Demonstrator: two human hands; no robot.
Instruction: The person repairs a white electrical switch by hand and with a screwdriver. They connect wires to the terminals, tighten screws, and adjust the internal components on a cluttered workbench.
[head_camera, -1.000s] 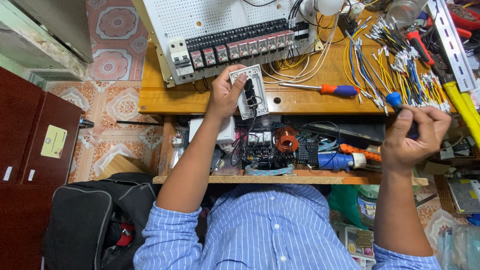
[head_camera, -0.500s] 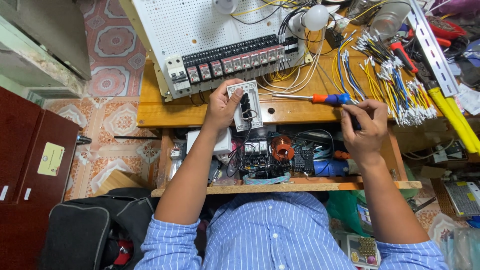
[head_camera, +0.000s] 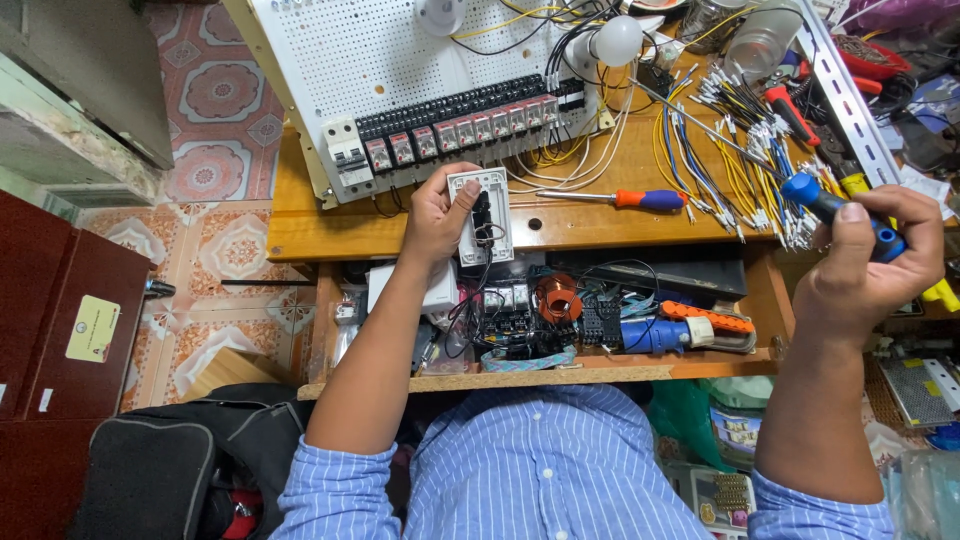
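Left hand (head_camera: 437, 212) grips white switch plate (head_camera: 484, 215) at wooden bench (head_camera: 300, 235) edge | right hand (head_camera: 868, 262) clenched around blue-handled screwdriver (head_camera: 835, 212), shaft angled up-left | plate well left of tip, lengthwise toward breaker row (head_camera: 455, 130)

A home electrical workshop here: a wooden desk (head_camera: 330, 225) carries a white pegboard (head_camera: 340, 60) at its far edge with a row of circuit breakers (head_camera: 450, 130), bundles of cut wires (head_camera: 740, 130) toward the right edge, screwdrivers, light bulbs (head_camera: 615, 40), and a shelf of spare parts (head_camera: 560, 320) below, over patterned floor tiles (head_camera: 215, 90)
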